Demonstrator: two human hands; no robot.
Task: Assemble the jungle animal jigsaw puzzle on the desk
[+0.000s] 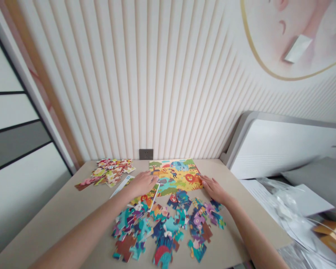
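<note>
A put-together animal jigsaw puzzle (182,173), with a lion, an elephant and a yellow ground, lies flat near the wall. My left hand (144,183) rests at its left edge, fingers stretched out and nothing visibly held. At the right edge my right hand (214,188) lies open, its fingertips touching the puzzle. Beneath my left hand and wrist is a white-bordered picture card (151,198), partly covered. Loose blue and purple puzzle pieces (170,224) are heaped in front of the puzzle, between my forearms.
Another pile of red and yellow pieces (112,170) sits at the back left of the table (70,213). A socket (146,154) is on the ribbed wall behind. Right of the table are a bed headboard (285,145) and clear plastic wrapping (285,201).
</note>
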